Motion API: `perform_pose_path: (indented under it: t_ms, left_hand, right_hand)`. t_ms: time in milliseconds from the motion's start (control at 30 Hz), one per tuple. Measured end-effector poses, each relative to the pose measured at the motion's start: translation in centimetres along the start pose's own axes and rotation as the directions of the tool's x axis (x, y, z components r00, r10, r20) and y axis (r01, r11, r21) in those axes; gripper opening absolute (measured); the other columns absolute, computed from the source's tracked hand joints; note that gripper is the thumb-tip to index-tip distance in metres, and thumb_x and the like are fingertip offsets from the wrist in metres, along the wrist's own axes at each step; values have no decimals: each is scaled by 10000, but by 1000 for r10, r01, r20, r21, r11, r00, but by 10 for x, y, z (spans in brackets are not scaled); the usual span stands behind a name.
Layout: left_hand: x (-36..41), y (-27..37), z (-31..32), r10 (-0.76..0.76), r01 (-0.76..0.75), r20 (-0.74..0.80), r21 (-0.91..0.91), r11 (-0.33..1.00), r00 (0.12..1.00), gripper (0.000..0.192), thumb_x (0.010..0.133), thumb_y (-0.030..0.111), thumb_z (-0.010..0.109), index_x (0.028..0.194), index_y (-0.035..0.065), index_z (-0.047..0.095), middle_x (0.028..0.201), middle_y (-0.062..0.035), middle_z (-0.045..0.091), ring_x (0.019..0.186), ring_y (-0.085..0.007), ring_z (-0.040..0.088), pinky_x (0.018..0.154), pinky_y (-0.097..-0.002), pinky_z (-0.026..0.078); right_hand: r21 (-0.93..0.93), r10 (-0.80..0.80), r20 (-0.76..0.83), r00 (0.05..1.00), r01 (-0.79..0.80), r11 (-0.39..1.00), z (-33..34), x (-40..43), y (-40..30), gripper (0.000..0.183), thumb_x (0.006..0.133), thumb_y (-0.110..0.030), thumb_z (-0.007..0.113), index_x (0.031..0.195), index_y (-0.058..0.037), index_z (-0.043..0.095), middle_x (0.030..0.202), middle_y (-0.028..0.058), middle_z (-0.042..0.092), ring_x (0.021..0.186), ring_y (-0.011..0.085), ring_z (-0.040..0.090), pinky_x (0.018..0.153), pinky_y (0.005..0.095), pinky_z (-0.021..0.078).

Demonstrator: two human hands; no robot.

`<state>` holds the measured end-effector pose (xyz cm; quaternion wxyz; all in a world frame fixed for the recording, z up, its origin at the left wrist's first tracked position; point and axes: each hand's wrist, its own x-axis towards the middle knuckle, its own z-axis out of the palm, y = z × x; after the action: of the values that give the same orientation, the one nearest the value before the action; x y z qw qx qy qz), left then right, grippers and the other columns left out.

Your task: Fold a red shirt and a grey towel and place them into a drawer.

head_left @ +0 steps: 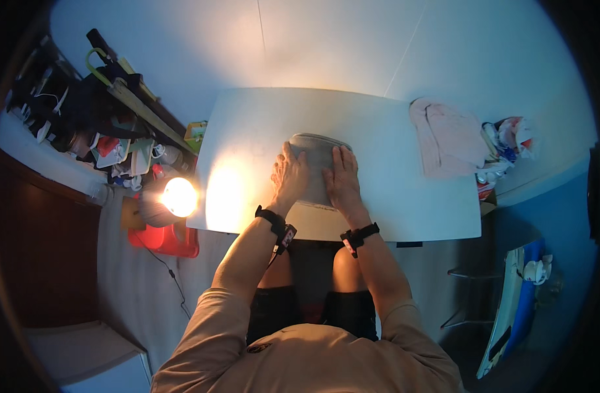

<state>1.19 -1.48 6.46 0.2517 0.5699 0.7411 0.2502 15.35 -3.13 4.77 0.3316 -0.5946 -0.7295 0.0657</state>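
Note:
A folded grey cloth [317, 169], perhaps a garment, lies on the white tabletop [398, 206] in front of me. Its far edge shows stacked layers. My left hand [289, 177] rests along its left side, fingers pointing away and the thumb on top. On the right part of the cloth, my right hand [344, 179] lies flat, palm down, its thumb apart from the fingers. Neither hand lifts the cloth. Both wrists wear black straps with small devices. The parts of the cloth under my palms are hidden.
Pale pink cloth [447, 140] lies at the table's right end, beside plastic bags [516, 137]. A lit lamp [179, 196] stands off the left edge, above a red plastic stool [187, 243]. Umbrellas [138, 103] lean at upper left. A cable [172, 275] trails across the floor.

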Motion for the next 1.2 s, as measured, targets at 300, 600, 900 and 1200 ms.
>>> perform_pose_path:
  t_ms: [300,600,900,1200]
  left_hand:
    - [1,2,3,-7,7,-47,-6,1000,999,591,907,378,409,1378,38,292,1208,-277,488,1085,-431,505,916,-525,383]
    - [-8,-19,-1,-20,16,-12,-276,961,1000,785,856,465,516,1437,58,178,1327,-258,375,1192,-408,436,959,-480,398]
    - [-111,-71,-61,538,413,528,-849,329,657,659,880,297,601,1402,53,281,1296,-142,459,1198,-233,452,982,-354,428]
    - [-244,-9,-127,561,200,543,-805,558,625,506,840,148,566,1305,8,427,1222,-139,528,1121,-209,517,972,-320,428]
  right_hand:
    - [276,133,-98,986,-101,956,19,-2,22,665,821,-250,617,1351,39,337,1383,260,322,1304,398,283,1083,444,269]
    - [770,353,618,703,-632,-91,-43,-15,6,467,648,-128,701,1056,49,559,894,100,626,753,205,613,711,301,519]
    - [894,107,308,945,-326,308,-163,-130,-81,597,587,-152,752,1126,31,571,997,103,640,926,199,604,835,310,467]
    - [872,-117,414,903,-356,337,-247,-229,-114,727,581,-203,853,1188,23,523,1129,104,596,1035,175,568,920,308,425]
